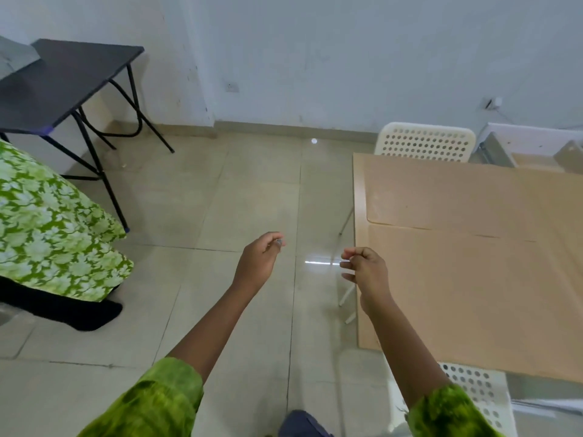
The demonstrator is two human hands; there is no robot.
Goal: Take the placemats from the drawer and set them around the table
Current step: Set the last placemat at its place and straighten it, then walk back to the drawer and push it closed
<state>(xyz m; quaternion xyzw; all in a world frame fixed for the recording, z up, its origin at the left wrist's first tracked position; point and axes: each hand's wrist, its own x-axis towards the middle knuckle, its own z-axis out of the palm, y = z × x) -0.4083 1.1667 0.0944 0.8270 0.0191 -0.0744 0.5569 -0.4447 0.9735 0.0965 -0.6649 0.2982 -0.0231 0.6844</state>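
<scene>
In the middle of the frame the left hand (pixel 257 263) and the right hand (pixel 367 272) are raised over the tiled floor (pixel 220 200), both with fingers curled loosely inward and holding nothing. The light wooden table (pixel 473 247) fills the right side, the right hand just beside its edge. A white chair (pixel 426 141) stands behind it. No placemat or drawer is visible.

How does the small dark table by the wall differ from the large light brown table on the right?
The small dark folding table has a black top and crossed black metal legs; the large light brown wooden table is pale and much wider. The dark table stands against the wall at the left; the brown one has white perforated chairs beside it. No placemat shows on either.
</scene>
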